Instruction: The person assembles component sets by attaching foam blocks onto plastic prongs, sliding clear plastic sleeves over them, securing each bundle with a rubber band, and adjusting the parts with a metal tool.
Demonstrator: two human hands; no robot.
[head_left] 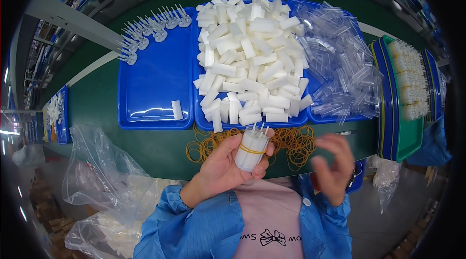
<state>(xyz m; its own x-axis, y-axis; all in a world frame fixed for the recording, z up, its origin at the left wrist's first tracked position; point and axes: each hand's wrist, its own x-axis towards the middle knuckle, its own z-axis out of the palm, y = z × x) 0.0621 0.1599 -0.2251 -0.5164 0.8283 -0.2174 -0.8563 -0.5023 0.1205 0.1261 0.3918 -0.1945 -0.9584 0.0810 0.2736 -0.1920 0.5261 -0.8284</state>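
One white bundle, ringed by yellow banding, sits gripped in the left hand over the bench's near edge, and here's the right hand, open, near the loose rubber bands! Three blue trays line up beyond: one lone block with pronged pieces, then uncountable white blocks, then clear plastic strips.

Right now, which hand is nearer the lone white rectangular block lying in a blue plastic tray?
Left. The left hand is to the block's right and closer to the body; the right hand is much farther right.
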